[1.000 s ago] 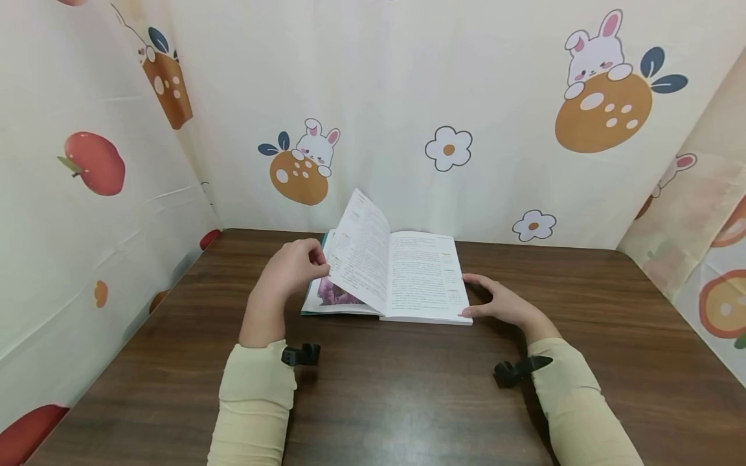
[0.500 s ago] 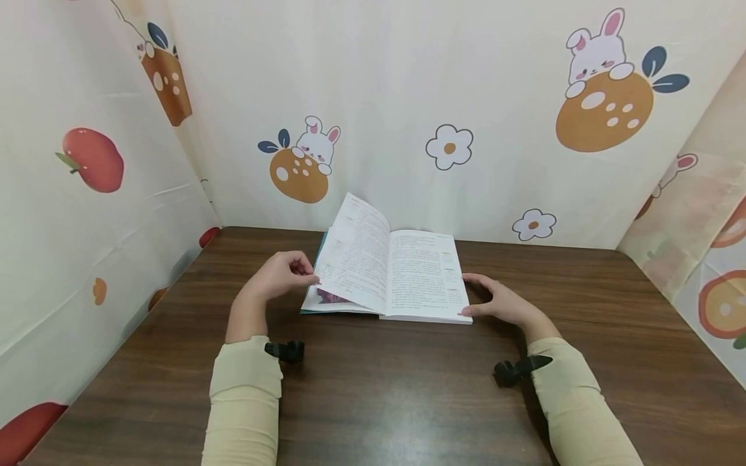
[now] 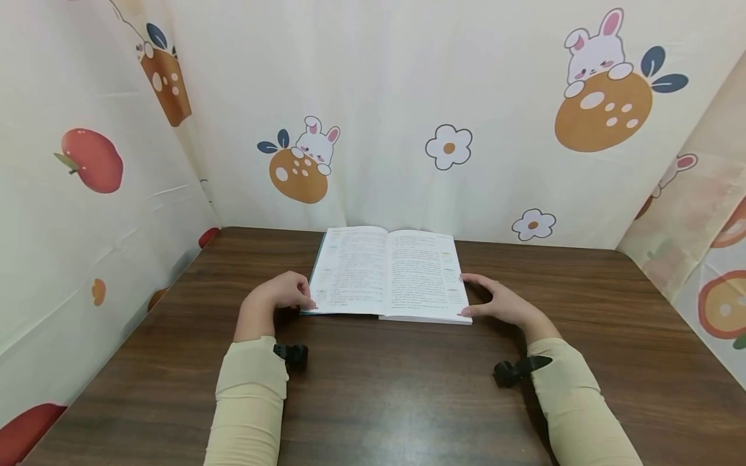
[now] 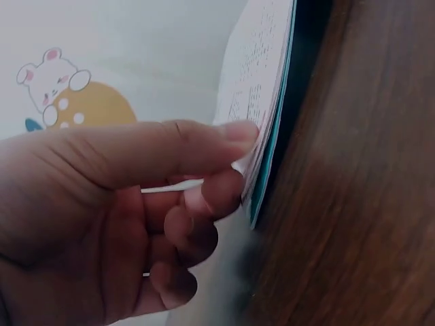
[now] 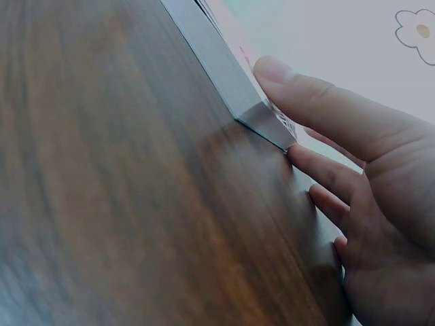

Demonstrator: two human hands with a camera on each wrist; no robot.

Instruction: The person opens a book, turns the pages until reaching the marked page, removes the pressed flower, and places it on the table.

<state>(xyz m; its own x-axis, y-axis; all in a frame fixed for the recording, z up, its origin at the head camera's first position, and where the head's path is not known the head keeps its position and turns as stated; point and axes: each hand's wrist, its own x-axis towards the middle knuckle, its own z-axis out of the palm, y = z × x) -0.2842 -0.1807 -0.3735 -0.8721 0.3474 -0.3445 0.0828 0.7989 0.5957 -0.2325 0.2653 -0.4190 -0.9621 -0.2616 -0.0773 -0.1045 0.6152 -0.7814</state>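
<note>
An open book [image 3: 422, 275] with printed white pages and a teal cover lies on the table near its back edge. At the lower left corner my left hand [image 3: 285, 291] pinches a page between thumb and curled index finger; the left wrist view shows the thumb on the page [image 4: 262, 75] and the other fingers curled below. My right hand [image 3: 504, 303] holds the book's right side, its thumb on the lower right corner of the page. In the right wrist view its fingers rest along the thick page block [image 5: 211, 58] and at the cover's corner.
The dark wood table [image 3: 384, 388] reaches toward me in front of the book. A printed curtain [image 3: 384, 97] with rabbits, fruit and flowers hangs right behind the book and at both sides. Each sleeve carries a black wrist camera [image 3: 291, 355].
The raised left page has come down flat onto the left side, covering the purple picture. My left hand moved left, then down with its corner. My right hand stayed in place.
</note>
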